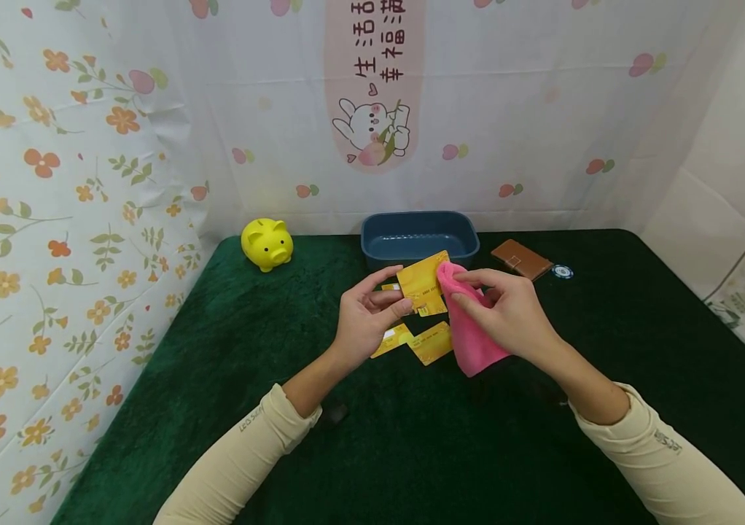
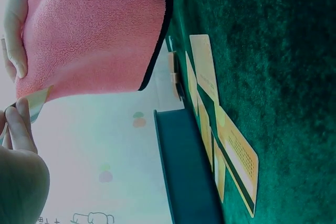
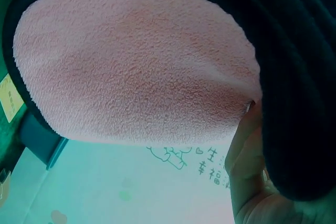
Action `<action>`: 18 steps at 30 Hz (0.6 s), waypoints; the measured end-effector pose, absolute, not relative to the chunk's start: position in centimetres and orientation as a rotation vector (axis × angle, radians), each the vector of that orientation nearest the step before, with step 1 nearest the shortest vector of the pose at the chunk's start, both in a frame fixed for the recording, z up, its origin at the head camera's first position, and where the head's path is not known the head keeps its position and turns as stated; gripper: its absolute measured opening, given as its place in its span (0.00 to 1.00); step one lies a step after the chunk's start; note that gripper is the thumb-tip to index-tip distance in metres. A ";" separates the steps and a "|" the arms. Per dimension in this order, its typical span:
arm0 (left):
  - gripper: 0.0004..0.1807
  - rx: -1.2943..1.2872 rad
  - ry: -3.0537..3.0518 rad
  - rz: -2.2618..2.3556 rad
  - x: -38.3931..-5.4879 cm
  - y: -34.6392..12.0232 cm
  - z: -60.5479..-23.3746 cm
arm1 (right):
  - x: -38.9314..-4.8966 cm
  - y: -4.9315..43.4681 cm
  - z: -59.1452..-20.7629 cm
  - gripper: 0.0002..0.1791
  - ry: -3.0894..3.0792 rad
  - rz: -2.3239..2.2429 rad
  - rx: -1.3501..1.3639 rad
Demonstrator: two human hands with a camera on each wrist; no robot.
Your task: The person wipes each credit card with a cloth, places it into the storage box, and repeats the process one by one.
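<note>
A yellow bank card (image 1: 421, 283) is raised above the table, pinched at its left edge by my left hand (image 1: 366, 313). My right hand (image 1: 510, 310) grips a pink cloth (image 1: 471, 335), whose upper end meets the card's right edge. In the left wrist view the cloth (image 2: 100, 35) hangs wide with a black border, and the card (image 2: 39, 100) shows only in part beside my fingers. The cloth (image 3: 136, 61) fills much of the right wrist view. Below the hands, several more yellow cards (image 1: 431, 343) lie spread on the table, some overlapping.
Behind the cards stands a blue bin (image 1: 420, 259). A brown wallet (image 1: 520, 259) and a poker chip (image 1: 562, 271) lie to its right. Far to the left sits a yellow piggy bank (image 1: 267, 244). Dark green cloth (image 1: 372, 452) covers the table, with patterned curtains around it.
</note>
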State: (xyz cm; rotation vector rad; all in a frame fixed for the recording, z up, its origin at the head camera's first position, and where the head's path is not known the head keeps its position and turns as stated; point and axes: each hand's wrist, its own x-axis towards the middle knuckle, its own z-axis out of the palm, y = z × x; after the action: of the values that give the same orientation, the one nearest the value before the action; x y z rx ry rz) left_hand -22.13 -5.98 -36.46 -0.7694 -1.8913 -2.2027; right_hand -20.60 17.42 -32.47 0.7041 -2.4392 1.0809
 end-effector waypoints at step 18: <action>0.24 -0.684 -1.825 -2.252 -22.3 -5.3 -36.3 | -19.8 16.7 -32.7 0.13 -2.460 1.031 0.813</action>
State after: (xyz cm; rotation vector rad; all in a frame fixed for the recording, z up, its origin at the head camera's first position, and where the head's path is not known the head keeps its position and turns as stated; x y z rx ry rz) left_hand -22.30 -5.27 -36.34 -0.6835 -1.8252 -2.2517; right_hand -19.77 16.73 -32.71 0.8125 -2.4596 1.0314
